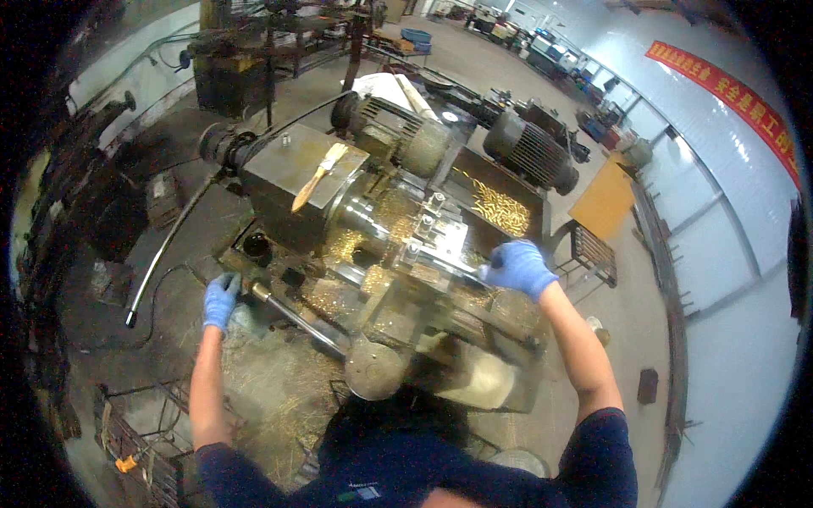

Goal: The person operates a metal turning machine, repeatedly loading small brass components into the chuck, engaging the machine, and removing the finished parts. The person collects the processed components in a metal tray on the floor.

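A metal-turning lathe (398,313) strewn with golden shavings stands in front of me. My left hand (221,302), in a blue glove, is at the machine's front left corner, beside a bar (301,320) with a brass-coloured end. Its fingers look curled; what they hold is hidden. On the right, my blue-gloved right hand (520,267) is closed beside the tool slide (440,237), its grip blurred. The round chuck (359,213) lies left of the slide. A wooden-handled brush (320,176) rests on the headstock (288,165).
Small golden parts (501,210) lie piled in a tray behind the slide. Two ribbed motors, one grey (529,151), stand at the back. A long metal lever (161,262) slants down at left. An orange-brown board (603,196) and a wire rack (593,254) are at right.
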Demonstrator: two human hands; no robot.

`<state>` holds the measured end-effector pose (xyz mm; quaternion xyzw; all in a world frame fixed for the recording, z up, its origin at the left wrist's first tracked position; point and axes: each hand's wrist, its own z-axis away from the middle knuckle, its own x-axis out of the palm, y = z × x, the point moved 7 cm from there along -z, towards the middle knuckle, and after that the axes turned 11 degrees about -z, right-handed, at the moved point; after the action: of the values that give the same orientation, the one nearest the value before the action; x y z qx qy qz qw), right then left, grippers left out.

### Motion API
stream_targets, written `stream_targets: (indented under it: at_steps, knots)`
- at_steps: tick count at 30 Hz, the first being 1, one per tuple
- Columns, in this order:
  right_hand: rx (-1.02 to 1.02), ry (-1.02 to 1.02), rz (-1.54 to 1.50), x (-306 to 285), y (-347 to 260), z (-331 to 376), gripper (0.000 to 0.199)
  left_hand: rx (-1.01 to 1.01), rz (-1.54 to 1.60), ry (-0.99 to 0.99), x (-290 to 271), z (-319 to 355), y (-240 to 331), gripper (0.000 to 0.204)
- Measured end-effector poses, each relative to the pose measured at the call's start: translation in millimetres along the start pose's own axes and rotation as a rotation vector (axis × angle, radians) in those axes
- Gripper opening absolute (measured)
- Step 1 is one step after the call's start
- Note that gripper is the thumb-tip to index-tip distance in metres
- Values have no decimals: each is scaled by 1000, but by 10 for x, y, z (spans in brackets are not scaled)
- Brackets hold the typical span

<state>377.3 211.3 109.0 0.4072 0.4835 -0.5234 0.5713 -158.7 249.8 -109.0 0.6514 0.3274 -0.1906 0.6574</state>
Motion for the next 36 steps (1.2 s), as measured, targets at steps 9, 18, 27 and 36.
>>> stream_targets:
  at_steps: [9, 18, 27, 36]
  knots:
    - [208, 303, -447, 528, 660, 1183, 37, 370, -1290, -420, 453, 60, -101, 36]
    - [239, 319, -530, 837, 488, 1563, 35, 112, -378, 258, 634, 422, -307, 26]
    - [-161, 671, -331, -124, -77, 1086, 29, 147, -1105, -362, 452, 30, -448, 15]
    - [-585, 497, -325, -123, -1359, -361, 30, 297, -951, 473, -1930, 83, 624, 33]
